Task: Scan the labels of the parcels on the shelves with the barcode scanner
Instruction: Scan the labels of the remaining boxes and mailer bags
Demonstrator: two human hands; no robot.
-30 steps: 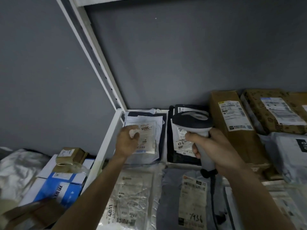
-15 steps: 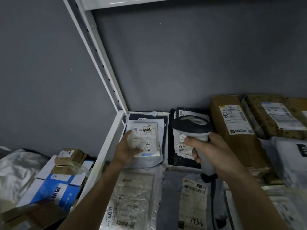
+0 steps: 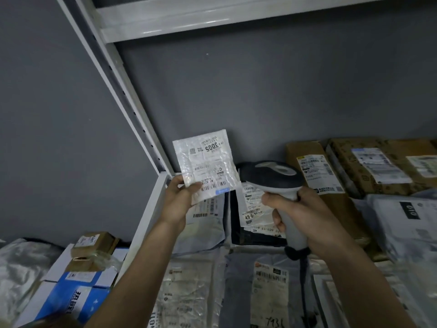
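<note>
Holding a small white parcel (image 3: 205,165) up off the shelf (image 3: 151,207), the left hand (image 3: 177,202) pinches its lower left corner between thumb and fingers, so the printed label faces the person and the barcode along the bottom edge stays mostly uncovered. Lifting it this way probably frees the crinkled face from the pile below and tilts it toward the reader. The right hand (image 3: 299,217) is wrapped round the grip of the barcode scanner (image 3: 272,177), whose dark head sits just beside the parcel's right edge, not yet squarely aimed at the code as far as I can judge. Its cord (image 3: 305,280) hangs down over the front edge of the shelf. Near the shelf's left rear corner lie a pale mailer (image 3: 208,216) and a black mailer (image 3: 255,223), labels up; brown cartons (image 3: 316,171) stand toward the right, likely waiting their turn.
</note>
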